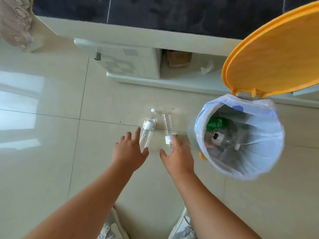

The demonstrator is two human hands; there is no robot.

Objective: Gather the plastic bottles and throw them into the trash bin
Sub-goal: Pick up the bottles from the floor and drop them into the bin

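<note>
Glossy cream floor tiles with thin dark grout lines filled the lower view, bounded at the top by a pale cabinet base under a dark stone-patterned surface. Two clear plastic bottles lay on the floor, side by side and nearly parallel. On the left lay the clear bottle with a white cap and a white label band, its cap pointing away from the person. Just to its right lay the clear ribbed bottle with a small white label, its labelled end nearest the person.

The left hand was open with fingers spread, its fingertips beside the lower part of the capped bottle; contact could not be confirmed. The right hand was likewise open, its fingers over the labelled end of the ribbed bottle, gripping nothing.

To the right stood the grey round trash bin lined with a pale blue plastic bag, close to the ribbed bottle but apart from it. Its yellow round lid stood raised. Inside lay a green plastic item and clear bottle-like refuse. Pale sneakers showed at the bottom edge.
</note>
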